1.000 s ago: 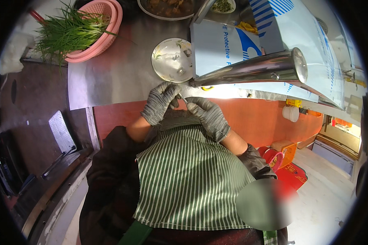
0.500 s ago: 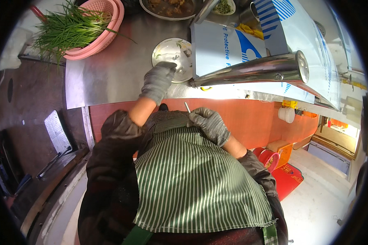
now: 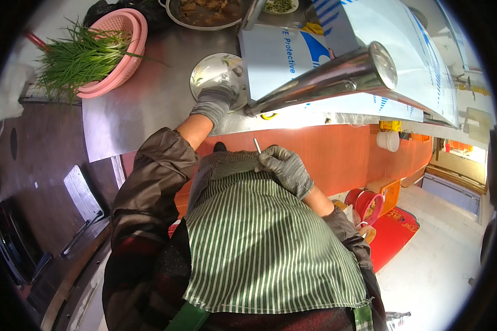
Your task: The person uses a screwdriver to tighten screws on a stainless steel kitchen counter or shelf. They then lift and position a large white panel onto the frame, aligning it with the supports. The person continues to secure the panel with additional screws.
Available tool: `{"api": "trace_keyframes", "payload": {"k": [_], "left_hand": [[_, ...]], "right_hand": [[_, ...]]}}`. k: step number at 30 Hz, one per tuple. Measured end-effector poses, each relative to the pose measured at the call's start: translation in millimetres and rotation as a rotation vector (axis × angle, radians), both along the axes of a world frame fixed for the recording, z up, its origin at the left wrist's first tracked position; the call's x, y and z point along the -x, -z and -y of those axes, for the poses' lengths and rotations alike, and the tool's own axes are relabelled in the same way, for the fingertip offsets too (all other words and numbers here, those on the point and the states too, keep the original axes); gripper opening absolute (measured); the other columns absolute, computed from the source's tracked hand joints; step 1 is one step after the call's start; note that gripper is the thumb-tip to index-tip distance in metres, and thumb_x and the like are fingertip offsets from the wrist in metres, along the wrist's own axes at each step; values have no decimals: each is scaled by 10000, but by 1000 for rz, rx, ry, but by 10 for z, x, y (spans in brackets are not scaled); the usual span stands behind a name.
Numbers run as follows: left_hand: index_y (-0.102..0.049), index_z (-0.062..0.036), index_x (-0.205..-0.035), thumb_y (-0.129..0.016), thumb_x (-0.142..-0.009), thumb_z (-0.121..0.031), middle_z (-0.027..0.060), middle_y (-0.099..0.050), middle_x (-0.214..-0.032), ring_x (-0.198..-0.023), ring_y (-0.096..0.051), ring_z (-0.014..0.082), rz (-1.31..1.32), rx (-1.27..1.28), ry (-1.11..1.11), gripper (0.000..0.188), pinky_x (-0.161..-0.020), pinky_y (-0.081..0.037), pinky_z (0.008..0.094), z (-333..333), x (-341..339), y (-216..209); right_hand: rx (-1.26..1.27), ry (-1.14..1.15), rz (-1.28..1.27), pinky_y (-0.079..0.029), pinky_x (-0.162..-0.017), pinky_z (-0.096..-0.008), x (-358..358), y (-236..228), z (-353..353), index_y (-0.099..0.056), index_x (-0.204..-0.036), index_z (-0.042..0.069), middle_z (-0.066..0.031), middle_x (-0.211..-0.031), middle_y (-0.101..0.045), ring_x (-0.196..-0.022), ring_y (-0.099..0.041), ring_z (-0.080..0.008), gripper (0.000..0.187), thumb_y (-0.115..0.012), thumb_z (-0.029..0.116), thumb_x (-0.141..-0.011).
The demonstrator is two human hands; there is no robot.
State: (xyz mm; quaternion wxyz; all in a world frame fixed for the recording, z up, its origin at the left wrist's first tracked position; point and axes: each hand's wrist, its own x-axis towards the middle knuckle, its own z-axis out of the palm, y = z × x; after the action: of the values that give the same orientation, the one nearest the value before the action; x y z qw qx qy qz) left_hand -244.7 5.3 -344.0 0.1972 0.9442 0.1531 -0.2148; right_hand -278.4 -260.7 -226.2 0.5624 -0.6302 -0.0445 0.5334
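Note:
My left hand [image 3: 216, 102], in a grey knit glove, reaches over a white plate [image 3: 203, 69] with a leaf and flower pattern on the steel counter. Its fingertips are over the plate beside small shiny bits that I cannot make out. Glare and blur hide whether they hold anything. In front of my striped apron, my right hand [image 3: 286, 171], gloved the same way, is closed around a short thin metal rod [image 3: 257, 145]. One end of the rod sticks up past the fingers; the rest is hidden in the grip.
A pink basket [image 3: 137, 33] of long green chives [image 3: 74, 58] stands at the counter's left. Behind the plate is a metal pan [image 3: 204, 25] of brown food in liquid. Film-covered panels and a slanting steel tube [image 3: 326, 77] border the right. Red containers [image 3: 364, 203] stand lower right.
My left hand has moved slightly farther over the plate, toward the small bits. My right hand keeps its hold on the rod. The whole view has turned and shifted a little.

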Motion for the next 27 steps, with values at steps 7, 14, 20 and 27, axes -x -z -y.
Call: {"api": "trace_keyframes", "payload": {"k": [7, 14, 20, 27], "left_hand": [[-599, -96, -1110, -577, -827, -255, 188, -568, -1169, -1008, -588, 350, 143, -95, -8, 326, -854, -480, 441, -32, 175, -117], [-616, -135, -1126, -529, -847, -316, 139, -606, -1152, -1033, -599, 324, 92, -56, 81, 344, -877, -481, 419, -200, 141, -3], [-555, -187, -1236, -501, -886, -261, 121, -580, -1222, -1087, -572, 310, 87, -56, 22, 362, -930, -452, 397, -293, 320, -304], [-559, -196, -1220, -450, -901, -364, 92, -607, -1180, -1036, -593, 300, 86, -64, 86, 377, -899, -464, 402, -278, 297, -225]], "right_hand": [[82, -125, 100, -489, -789, -263, -55, 7, 39, -599, -1008, -33, -93, -845, -672, -815, -630, -141, 237, -588, 184, -914], [21, -117, 81, -488, -759, -252, -38, 60, 32, -605, -977, -26, -82, -843, -671, -794, -623, -130, 220, -592, 182, -911], [-2, -75, 50, -512, -765, -266, -9, 36, 37, -601, -950, -34, -97, -823, -671, -775, -644, -150, 158, -600, 113, -890], [21, -145, 80, -484, -757, -258, 13, -6, -22, -601, -977, -22, -78, -813, -672, -775, -619, -126, 194, -587, 161, -911]]}}
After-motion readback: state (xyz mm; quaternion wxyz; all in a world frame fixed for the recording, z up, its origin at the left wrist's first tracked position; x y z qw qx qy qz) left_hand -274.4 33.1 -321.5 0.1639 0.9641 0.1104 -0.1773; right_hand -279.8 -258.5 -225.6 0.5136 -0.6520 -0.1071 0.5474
